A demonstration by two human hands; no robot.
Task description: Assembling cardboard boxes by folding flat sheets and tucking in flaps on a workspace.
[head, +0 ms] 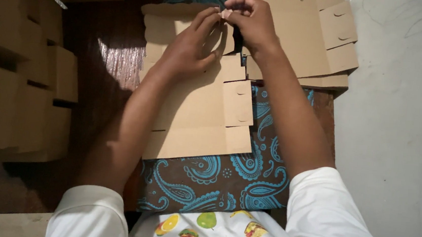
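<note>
A flat brown cardboard box blank lies on a brown cloth with a blue paisley pattern. My left hand rests on the blank's far part, fingers spread and pressing a flap. My right hand is just beyond it, fingertips pinched on a small tab at the blank's far edge, touching the left fingertips. A second flat cardboard blank lies under my right hand and to its right.
Several folded cardboard boxes are stacked at the left. Dark wooden floor shows between them and the cloth. A pale wall or floor surface fills the right side. My white sleeves and a fruit-print shirt are at the bottom.
</note>
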